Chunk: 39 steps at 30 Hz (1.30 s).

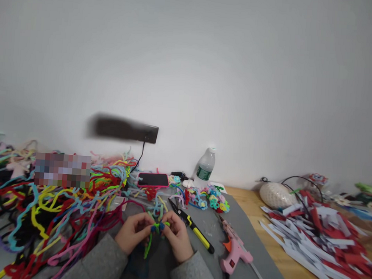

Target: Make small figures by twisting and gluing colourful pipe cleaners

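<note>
Both of my hands meet over the grey mat (247,212) at the front centre. My left hand (134,233) pinches a bright green pipe cleaner (147,248), whose loose end hangs below the fingers. From the other side my right hand (179,237) grips the same green pipe cleaner with thumb and forefinger. Where they meet, the green fuzzy piece looks bent or twisted; its exact shape is partly hidden by the fingers. Just right of my right hand lie pliers with yellow and black handles (200,235). A pink glue gun (237,251) rests farther right, a glue stick behind it.
A large tangle of coloured pipe cleaners (41,206) covers the left side. Behind my hands are a pink-edged phone (153,179), a water bottle (205,168) and small fuzzy flowers (216,200). Red and white strips (322,242) are heaped at right, beside a white wrapped bundle (276,195).
</note>
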Available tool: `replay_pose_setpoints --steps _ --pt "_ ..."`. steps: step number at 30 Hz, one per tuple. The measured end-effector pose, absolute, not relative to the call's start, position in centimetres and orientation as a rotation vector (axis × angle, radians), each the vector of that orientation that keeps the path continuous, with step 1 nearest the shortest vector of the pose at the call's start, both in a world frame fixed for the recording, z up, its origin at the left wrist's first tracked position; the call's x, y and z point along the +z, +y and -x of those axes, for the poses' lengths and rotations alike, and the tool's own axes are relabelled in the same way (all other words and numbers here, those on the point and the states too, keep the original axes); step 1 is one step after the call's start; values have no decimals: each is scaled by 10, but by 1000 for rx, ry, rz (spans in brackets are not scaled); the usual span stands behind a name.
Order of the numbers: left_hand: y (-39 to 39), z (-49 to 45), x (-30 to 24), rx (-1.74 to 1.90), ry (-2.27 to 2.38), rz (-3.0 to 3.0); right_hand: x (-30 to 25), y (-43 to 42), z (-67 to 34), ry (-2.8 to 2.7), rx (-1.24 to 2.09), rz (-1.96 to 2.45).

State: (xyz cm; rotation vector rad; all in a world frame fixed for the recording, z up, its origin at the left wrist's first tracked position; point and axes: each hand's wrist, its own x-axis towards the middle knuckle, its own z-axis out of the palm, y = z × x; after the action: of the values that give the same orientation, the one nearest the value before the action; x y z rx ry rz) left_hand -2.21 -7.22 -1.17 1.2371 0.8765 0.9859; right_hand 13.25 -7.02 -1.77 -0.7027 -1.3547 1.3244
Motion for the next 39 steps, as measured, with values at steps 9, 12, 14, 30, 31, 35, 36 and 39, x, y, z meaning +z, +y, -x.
replay_pose_setpoints --steps 9,12,14,30,31,35,36,39 --pt "-73 22 -9 1002 857 -1094 -19 -73 -130 -1411 1207 807" --pt "-72 23 -9 1029 849 -1064 -18 -73 -129 -1446 1142 859" --pt "-72 23 -10 1039 846 -1047 -18 -73 -128 -1456 1145 864" --pt "-73 25 -8 1052 737 -1168 -18 -71 -125 -1388 1425 768" --pt "-73 25 -7 1048 728 -1192 -19 -71 -125 -1401 1409 766" --pt "-74 25 -6 1069 769 -1307 -24 -70 -125 -1473 1349 773" --pt "-74 26 -7 1077 793 -1329 -25 -70 -124 -1482 1350 777" --pt "-72 28 -8 1132 849 -1370 -24 -71 -123 -1473 1349 787"
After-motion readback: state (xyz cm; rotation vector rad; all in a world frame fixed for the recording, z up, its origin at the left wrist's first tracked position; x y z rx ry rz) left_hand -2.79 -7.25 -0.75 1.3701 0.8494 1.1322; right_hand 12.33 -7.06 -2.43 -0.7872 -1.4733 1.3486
